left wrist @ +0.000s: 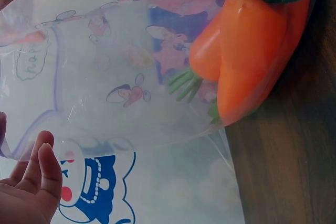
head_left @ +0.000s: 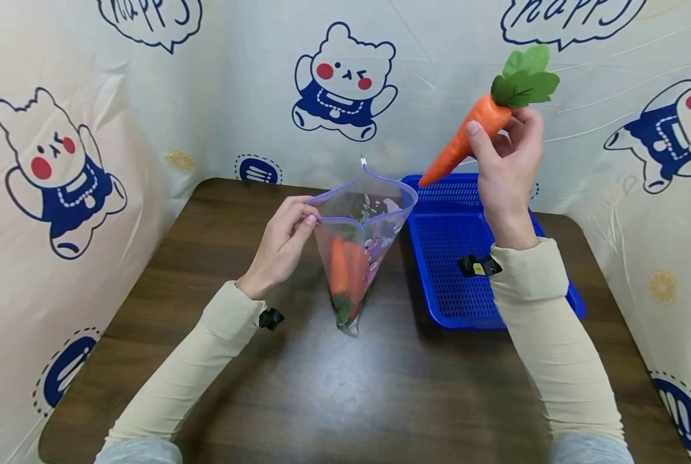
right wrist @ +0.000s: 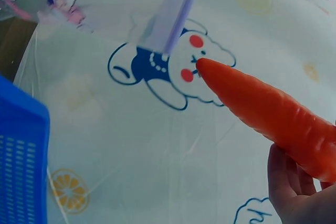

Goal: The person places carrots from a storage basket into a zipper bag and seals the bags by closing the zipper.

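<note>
My right hand (head_left: 510, 161) holds an orange carrot (head_left: 464, 142) with green leaves in the air, its tip pointing down and left beside the mouth of a clear zip bag (head_left: 374, 241). In the right wrist view the carrot (right wrist: 262, 106) lies across the fingers, its tip apart from the bag's purple edge. My left hand (head_left: 278, 248) pinches the left side of the bag's rim, and the mouth gapes. Low inside the bag rest orange carrots (head_left: 345, 270), leaves downward; the left wrist view shows these carrots (left wrist: 249, 51) through the printed plastic.
A blue perforated basket (head_left: 456, 290) stands on the dark wooden table (head_left: 334, 399) right of the bag, partly under my right forearm. A pale curtain (head_left: 235, 96) with cartoon bears hangs behind and along both sides of the table.
</note>
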Available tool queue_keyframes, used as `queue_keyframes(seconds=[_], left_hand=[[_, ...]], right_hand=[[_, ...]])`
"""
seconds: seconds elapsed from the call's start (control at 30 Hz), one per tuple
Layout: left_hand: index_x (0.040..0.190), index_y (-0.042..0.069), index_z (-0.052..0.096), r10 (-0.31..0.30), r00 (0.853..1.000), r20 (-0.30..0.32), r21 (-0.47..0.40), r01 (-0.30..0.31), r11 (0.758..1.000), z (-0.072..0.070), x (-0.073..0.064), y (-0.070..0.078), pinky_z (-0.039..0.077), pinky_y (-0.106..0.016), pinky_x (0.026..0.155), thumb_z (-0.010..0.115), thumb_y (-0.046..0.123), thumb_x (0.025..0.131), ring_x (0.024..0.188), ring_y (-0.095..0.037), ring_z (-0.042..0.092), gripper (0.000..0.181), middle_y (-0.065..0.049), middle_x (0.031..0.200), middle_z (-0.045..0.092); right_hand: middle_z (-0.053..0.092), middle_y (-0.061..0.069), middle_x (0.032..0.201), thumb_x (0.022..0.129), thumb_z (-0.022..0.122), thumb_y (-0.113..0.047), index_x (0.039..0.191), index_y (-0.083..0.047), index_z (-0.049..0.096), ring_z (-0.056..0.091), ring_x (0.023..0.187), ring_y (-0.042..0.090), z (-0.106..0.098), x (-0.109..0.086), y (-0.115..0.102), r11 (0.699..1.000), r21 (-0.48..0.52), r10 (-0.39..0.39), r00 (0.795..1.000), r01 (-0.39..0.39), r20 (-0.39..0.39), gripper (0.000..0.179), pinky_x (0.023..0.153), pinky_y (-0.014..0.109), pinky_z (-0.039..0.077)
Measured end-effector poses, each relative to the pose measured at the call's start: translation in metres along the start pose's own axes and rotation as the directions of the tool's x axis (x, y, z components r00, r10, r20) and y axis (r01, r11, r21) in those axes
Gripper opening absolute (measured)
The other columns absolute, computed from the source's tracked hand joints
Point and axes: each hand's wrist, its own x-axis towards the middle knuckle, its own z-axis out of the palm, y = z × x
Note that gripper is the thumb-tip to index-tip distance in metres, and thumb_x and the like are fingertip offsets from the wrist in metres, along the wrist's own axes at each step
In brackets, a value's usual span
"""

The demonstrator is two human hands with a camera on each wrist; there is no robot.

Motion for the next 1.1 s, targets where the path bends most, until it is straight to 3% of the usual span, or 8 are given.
queue_keyframes(seconds=[0.23,0.43,0.8,1.0,1.1], left_hand=[[0.096,0.001,0.062,-0.002,1.0,0.0,0.005,0.002,1.0,0.0,-0.001,-0.001,0.04,-0.025,0.073,0.048,0.01,0.1,0.089,-0.017,0.051,0.018,-0.013,0.124,0.056],[0.097,0.001,0.063,-0.009,1.0,-0.003,0.003,0.009,1.0,0.0,-0.002,0.0,0.04,-0.024,0.073,0.049,0.011,0.1,0.088,-0.017,0.051,0.017,-0.013,0.124,0.056],[0.095,0.001,0.063,-0.013,1.0,0.008,-0.018,0.013,1.0,0.001,0.0,0.002,0.041,-0.025,0.075,0.049,0.01,0.1,0.095,-0.019,0.052,0.017,-0.012,0.125,0.056],[0.095,0.001,0.063,-0.017,1.0,0.015,-0.015,0.017,1.0,0.001,0.001,0.003,0.042,-0.025,0.075,0.049,0.012,0.1,0.095,-0.019,0.052,0.018,-0.012,0.126,0.056],[0.096,0.001,0.063,-0.025,1.0,0.018,-0.012,0.025,1.0,0.001,0.002,0.003,0.042,-0.025,0.075,0.049,0.012,0.1,0.095,-0.019,0.053,0.018,-0.011,0.126,0.056]], right_hand=[[0.057,0.014,0.117,0.082,0.069,0.002,0.123,-0.005,0.047,0.061,0.098,0.029,0.013,-0.006,-0.006,0.998,0.038,-0.041,0.999,0.04,0.03,0.046,0.082,0.029,0.053],[0.056,0.013,0.118,0.083,0.068,0.0,0.122,-0.005,0.047,0.061,0.102,0.029,0.022,-0.009,-0.008,0.999,0.038,-0.031,0.997,0.029,0.076,0.044,0.081,0.029,0.055],[0.052,0.007,0.115,0.085,0.068,-0.003,0.122,-0.006,0.05,0.06,0.093,0.024,0.038,-0.013,-0.002,0.998,-0.053,0.054,0.983,-0.045,0.175,0.041,0.074,0.026,0.056],[0.053,0.005,0.114,0.086,0.069,-0.008,0.124,-0.004,0.052,0.056,0.089,0.021,0.048,-0.016,0.004,0.986,-0.158,0.077,0.98,-0.048,0.183,0.042,0.079,0.027,0.05],[0.054,0.005,0.114,0.087,0.069,-0.012,0.123,-0.005,0.052,0.056,0.089,0.02,0.052,-0.017,0.007,0.976,-0.2,0.124,0.973,-0.085,0.193,0.041,0.08,0.028,0.05]])
